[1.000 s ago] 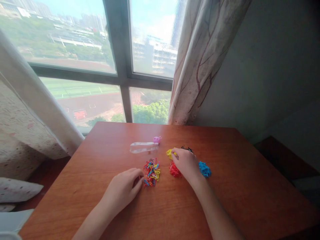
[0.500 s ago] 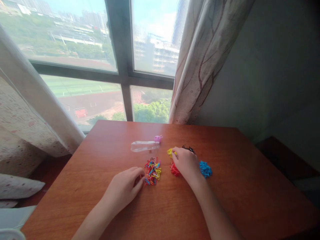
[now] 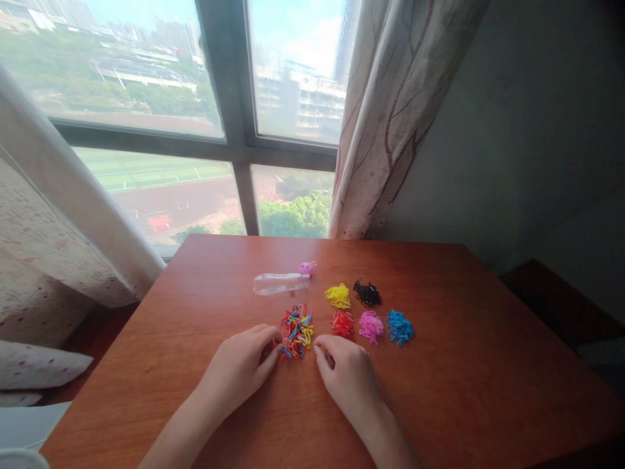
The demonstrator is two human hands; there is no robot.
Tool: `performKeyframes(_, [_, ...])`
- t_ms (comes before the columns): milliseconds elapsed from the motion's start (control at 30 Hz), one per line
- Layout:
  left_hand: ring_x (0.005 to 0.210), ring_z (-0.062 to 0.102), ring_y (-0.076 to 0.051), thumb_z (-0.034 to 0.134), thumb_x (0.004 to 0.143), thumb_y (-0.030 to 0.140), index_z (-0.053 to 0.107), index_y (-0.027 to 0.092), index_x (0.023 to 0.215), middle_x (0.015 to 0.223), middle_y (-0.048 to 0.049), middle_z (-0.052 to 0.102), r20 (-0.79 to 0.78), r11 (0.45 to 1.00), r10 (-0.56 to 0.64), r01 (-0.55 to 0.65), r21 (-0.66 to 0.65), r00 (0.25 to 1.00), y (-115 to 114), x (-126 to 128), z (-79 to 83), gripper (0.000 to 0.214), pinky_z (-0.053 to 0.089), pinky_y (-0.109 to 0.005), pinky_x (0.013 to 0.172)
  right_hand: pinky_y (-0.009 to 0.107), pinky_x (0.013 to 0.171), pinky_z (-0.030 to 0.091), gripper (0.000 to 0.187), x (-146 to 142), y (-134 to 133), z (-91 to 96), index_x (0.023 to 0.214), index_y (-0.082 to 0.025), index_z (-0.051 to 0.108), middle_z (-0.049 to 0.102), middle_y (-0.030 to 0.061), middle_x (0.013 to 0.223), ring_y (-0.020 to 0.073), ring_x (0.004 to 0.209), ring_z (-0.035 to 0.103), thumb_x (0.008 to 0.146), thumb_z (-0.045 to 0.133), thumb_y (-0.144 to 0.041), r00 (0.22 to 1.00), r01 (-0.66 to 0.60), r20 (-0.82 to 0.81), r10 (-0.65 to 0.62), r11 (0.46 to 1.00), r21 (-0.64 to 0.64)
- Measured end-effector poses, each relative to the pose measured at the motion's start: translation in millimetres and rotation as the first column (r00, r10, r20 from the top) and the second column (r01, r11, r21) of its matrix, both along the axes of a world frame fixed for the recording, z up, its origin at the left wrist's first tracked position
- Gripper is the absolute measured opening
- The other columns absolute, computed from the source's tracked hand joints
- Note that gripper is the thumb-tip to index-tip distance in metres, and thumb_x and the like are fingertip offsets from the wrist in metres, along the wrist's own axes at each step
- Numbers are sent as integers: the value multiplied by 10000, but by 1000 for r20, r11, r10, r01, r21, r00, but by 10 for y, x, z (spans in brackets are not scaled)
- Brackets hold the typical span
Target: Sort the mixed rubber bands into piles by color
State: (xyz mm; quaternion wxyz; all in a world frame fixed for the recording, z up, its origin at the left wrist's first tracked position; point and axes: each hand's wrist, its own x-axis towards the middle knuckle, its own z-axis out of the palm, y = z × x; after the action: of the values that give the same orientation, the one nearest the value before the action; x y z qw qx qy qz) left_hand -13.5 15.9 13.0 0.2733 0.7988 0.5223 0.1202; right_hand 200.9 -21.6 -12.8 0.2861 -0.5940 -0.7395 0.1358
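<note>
A mixed heap of small coloured rubber bands (image 3: 297, 331) lies on the wooden table between my hands. At its left edge is my left hand (image 3: 247, 357), its fingers curled and the thumb near the index finger; anything between them is too small to make out. Just right of the heap, my right hand (image 3: 347, 370) rests low, thumb and index drawn together, their hold unclear. Sorted piles lie beyond it: yellow bands (image 3: 338, 296), black bands (image 3: 367, 294), red bands (image 3: 343, 324), pink bands (image 3: 372, 327) and blue bands (image 3: 400, 327).
Behind the mixed heap, a clear plastic container (image 3: 278, 283) lies on its side with a pink top (image 3: 307, 268) by its right end. The table (image 3: 463, 391) reaches back to a window (image 3: 293, 195) with curtains (image 3: 390, 117). A pale object (image 3: 29, 423) is at lower left.
My right hand has moved from the yellow pile down and left to the right side of the mixed heap, uncovering the pink pile. My left hand has stayed almost still.
</note>
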Motion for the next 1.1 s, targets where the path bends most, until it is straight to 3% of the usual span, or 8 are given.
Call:
performKeyframes(167, [818,621,-178,472,876,203,629,246,914,906,-8,683,6,1000,-6,6,13,1000,-17,-9,-3,167,417,-251,717,234,613,337,149,-68,-55,-70,857,-224,657,664,-20,725,131,632,593,870,535,-138,994,-41,-97,39,999,-11])
performKeyframes(367, [858,631,-178,467,869,172,623,253,939,931,-5,684,1,999,-41,41,30,999,-21,35,-35,189,426,-248,747,239,598,331,162,-170,-92,-42,996,-224,638,640,-36,675,140,598,580,838,631,-192,994,-77,-75,75,997,-15])
performKeyframes(633, [855,634,-172,465,878,181,625,256,947,926,-9,680,-13,997,-67,67,42,998,-36,64,-44,190,432,-235,743,233,647,356,128,-185,-79,-84,897,-231,627,685,-10,780,153,709,638,879,531,-148,994,-79,-67,81,996,35])
performKeyframes(1100, [789,638,-174,476,884,242,668,260,933,865,-19,697,69,996,-68,65,54,995,-39,54,0,199,468,-235,722,226,604,359,152,-119,-75,-64,912,-214,659,645,-15,679,133,604,594,900,512,-178,991,-33,-127,37,999,30])
